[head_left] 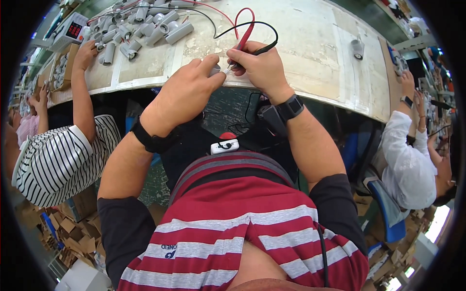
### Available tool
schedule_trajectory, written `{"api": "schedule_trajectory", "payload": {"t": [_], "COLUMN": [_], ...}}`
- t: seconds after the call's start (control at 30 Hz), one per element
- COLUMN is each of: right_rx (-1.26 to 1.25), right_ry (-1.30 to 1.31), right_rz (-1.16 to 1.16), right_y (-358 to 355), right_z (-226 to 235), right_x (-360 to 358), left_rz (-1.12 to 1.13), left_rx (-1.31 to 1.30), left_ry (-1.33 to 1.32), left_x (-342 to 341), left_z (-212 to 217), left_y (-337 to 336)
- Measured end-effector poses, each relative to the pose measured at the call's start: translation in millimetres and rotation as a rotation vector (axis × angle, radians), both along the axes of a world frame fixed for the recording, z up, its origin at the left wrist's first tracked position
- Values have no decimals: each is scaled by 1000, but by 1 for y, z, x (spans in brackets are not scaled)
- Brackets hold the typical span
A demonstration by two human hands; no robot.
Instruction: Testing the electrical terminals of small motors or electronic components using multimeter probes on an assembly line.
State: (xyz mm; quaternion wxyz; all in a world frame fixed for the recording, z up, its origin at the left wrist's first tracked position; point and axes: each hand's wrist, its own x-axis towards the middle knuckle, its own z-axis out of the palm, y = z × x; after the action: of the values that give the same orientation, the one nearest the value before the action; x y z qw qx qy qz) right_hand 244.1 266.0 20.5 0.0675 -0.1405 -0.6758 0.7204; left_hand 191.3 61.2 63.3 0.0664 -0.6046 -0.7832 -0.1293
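My left hand [187,92] is closed around a small grey cylindrical part [215,71], mostly hidden by the fingers. A small white connector [227,71] shows at its fingertips. In my right hand [266,70] are two test probes, a red one [246,37] and a black one [265,49], pinched together. Their tips point at the white connector, but whether they touch it I cannot tell. Both hands meet just over the near edge of the worktable [310,58].
A pile of grey cylindrical parts [178,33] covers the table's far left, near a meter with red digits [73,30]. One grey part [357,48] stands at the right. Probe leads loop over the table. Co-workers sit on both sides; one's hand [85,54] rests by the pile.
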Motion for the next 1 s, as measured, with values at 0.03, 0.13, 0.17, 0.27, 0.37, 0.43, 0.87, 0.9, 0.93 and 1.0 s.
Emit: {"api": "schedule_trajectory", "payload": {"t": [0.03, 0.13, 0.17, 0.27, 0.37, 0.43, 0.87, 0.9, 0.93, 1.0], "right_rx": [6, 14, 20, 50, 64, 63, 30, 37, 45, 52], "right_ry": [-6, -20, -19, -11, -15, -22, -27, -22, -17, -11], "right_rz": [2, 4, 4, -6, -20, -29, -31, -34, -36, -38], "right_y": [-1, -4, -4, -6, -7, -6, -3, -4, -4, -4], "right_z": [-1, -3, -3, -5, -5, -5, -10, -11, -11, -11], "right_x": [0, 0, -1, -2, -2, -3, -9, -9, -8, -8], "left_rz": [-1, 2, 1, 0, -9, -17, -6, -3, 0, 3], "left_rx": [-11, -23, -36, -41, -53, -72, -128, -130, -132, -133], "left_ry": [6, -15, -20, -47, -71, -85, -138, -137, -137, -136], "left_x": [0, -1, -2, -4, -8, -11, -13, -13, -13, -13], "left_z": [0, 1, 2, 3, 3, 3, 7, 8, 8, 8], "left_y": [1, 2, 3, 5, 6, 7, 10, 10, 10, 10]}}
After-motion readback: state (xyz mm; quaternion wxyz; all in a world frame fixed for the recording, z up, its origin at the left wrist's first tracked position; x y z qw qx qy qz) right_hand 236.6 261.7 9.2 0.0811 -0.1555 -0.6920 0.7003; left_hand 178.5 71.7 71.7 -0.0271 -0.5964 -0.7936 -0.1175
